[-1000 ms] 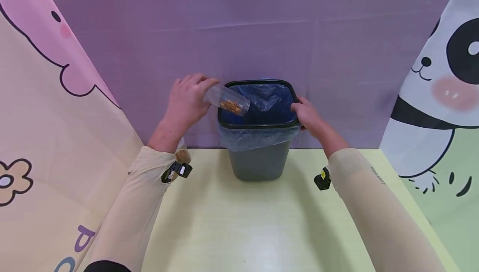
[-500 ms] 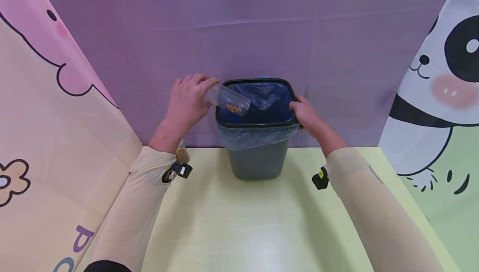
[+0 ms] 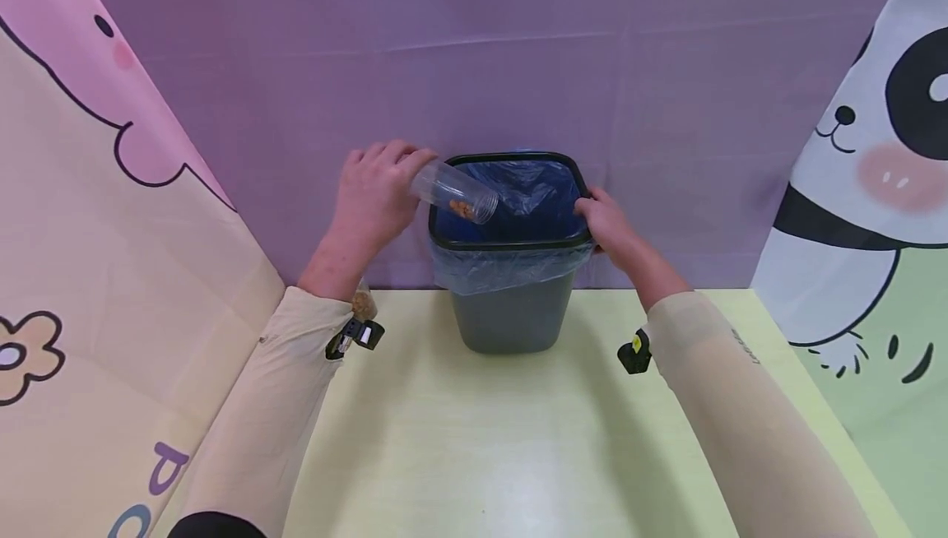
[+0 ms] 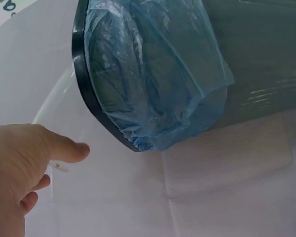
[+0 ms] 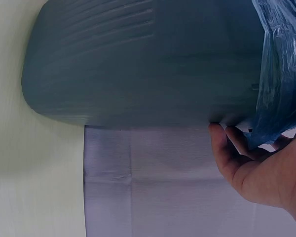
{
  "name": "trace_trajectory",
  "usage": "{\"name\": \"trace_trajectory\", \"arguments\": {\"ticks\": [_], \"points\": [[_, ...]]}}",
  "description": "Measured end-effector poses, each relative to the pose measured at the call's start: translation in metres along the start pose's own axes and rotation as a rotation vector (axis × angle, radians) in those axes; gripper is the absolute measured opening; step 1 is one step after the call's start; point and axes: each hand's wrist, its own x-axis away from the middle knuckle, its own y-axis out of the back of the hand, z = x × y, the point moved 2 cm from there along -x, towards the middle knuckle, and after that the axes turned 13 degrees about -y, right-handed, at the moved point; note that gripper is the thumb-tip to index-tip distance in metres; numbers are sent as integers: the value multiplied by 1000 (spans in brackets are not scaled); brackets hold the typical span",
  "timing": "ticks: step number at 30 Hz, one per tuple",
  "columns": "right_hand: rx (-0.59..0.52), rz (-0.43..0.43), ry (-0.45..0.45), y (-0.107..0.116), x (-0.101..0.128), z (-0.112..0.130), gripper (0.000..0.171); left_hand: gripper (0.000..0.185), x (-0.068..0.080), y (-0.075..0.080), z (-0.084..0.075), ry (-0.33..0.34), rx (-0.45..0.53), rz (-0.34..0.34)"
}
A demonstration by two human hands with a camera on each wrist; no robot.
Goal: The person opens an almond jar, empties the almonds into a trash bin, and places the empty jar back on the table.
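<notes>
My left hand (image 3: 379, 197) grips a clear plastic jar (image 3: 439, 183) by its base end. The jar tilts mouth-down over the left side of a grey trash can (image 3: 511, 320), with a few small brown pieces (image 3: 462, 209) lying near its mouth. A blue plastic bag (image 3: 529, 188) lines the can and folds over its outside below the black rim (image 3: 511, 246). At the can's right side, my right hand (image 3: 609, 224) holds the rim. Its fingertips press the grey wall under the bag in the right wrist view.
Partly hidden behind my left wrist, a clear container (image 3: 364, 304) with brown contents stands on the pale table (image 3: 489, 439). A purple cloth backdrop (image 3: 504, 44) rises right behind the can. Printed cloth panels close off the left and right sides.
Fewer brown pieces lie in the jar now than a second ago. The jar has shifted only slightly, and my right hand keeps its place on the rim.
</notes>
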Motion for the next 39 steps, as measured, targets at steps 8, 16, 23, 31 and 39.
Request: {"name": "trace_trajectory", "arguments": {"ticks": [8, 16, 23, 31, 39], "points": [[-19, 11, -4, 1, 0, -4, 59, 36, -4, -3, -8, -53, -52, -9], [-13, -5, 2, -1, 1, -2, 59, 35, -1, -3, -9, -55, -86, -65], [-38, -1, 6, 1, 2, -4, 60, 34, -6, -3, -13, -96, -143, -105], [-33, -5, 9, 0, 4, -4, 58, 28, -8, 0, -15, -73, -145, -129], [-34, -6, 28, -2, 4, -3, 57, 25, 0, -2, -13, -50, -124, -111]]}}
